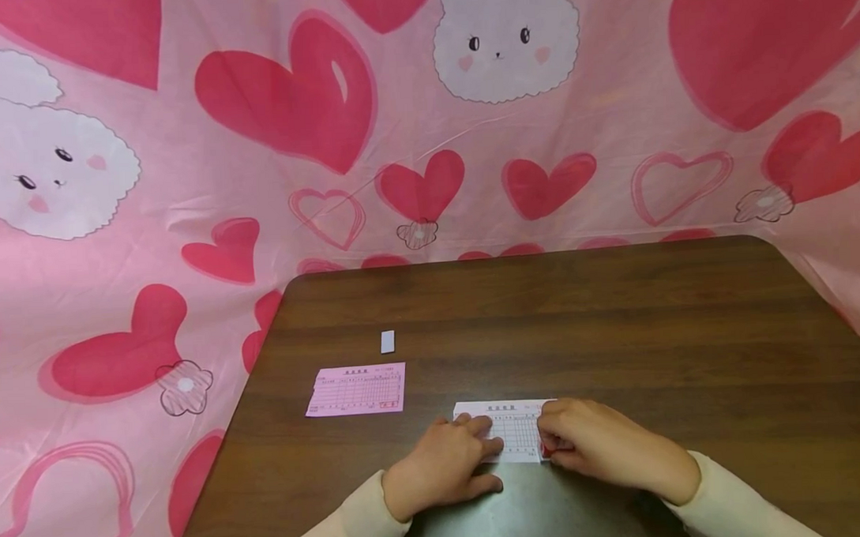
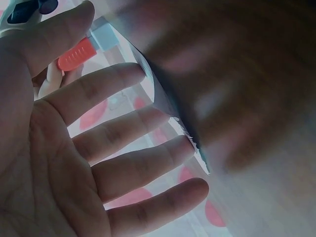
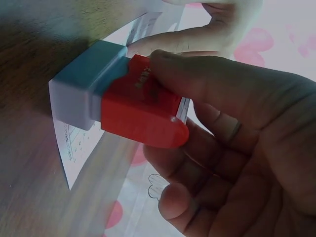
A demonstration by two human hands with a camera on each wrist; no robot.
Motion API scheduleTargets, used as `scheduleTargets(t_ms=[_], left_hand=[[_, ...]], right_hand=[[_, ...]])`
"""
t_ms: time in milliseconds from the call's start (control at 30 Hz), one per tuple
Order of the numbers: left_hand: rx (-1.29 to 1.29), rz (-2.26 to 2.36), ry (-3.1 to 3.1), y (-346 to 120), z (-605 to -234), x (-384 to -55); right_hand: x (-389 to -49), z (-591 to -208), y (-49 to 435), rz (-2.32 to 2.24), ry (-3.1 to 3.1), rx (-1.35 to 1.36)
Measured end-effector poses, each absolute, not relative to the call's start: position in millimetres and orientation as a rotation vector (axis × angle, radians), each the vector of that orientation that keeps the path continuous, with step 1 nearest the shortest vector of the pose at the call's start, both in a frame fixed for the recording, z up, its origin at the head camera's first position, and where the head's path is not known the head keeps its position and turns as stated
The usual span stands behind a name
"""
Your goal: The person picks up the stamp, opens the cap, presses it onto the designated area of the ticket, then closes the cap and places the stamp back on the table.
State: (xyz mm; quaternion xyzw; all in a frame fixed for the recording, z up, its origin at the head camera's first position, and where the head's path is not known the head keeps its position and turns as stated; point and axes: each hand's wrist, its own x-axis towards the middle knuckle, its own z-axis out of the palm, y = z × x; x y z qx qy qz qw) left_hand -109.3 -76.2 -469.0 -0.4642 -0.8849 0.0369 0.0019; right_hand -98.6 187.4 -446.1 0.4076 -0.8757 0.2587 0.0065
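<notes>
A white printed form (image 1: 516, 434) with a ruled grid lies on the table near its front edge. My left hand (image 1: 445, 463) rests on its left part, fingers spread and nearly straight, fingertips at the paper in the left wrist view. At the form's right end my right hand (image 1: 607, 446) grips a red hand stamp (image 3: 138, 108) between thumb and fingers. The stamp's pale grey base (image 3: 74, 101) stands against the paper in the right wrist view. From the head, most of the stamp is hidden behind my right fingers.
A pink form (image 1: 349, 391) with a small red stamp mark at its lower right corner lies to the left. Just behind it is a small white rectangular piece (image 1: 387, 342). Around the brown wooden table (image 1: 581, 318) hangs a pink cloth (image 1: 411, 127) with hearts.
</notes>
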Motion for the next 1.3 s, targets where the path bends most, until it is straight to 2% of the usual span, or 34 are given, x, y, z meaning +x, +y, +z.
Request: scheduleTargets(t_ms=[1300], left_hand=[[-1.467, 0.087, -2.786, -78, -469, -112]], right_hand=[[-108, -443, 182, 0.816, -2.887, 1.229]])
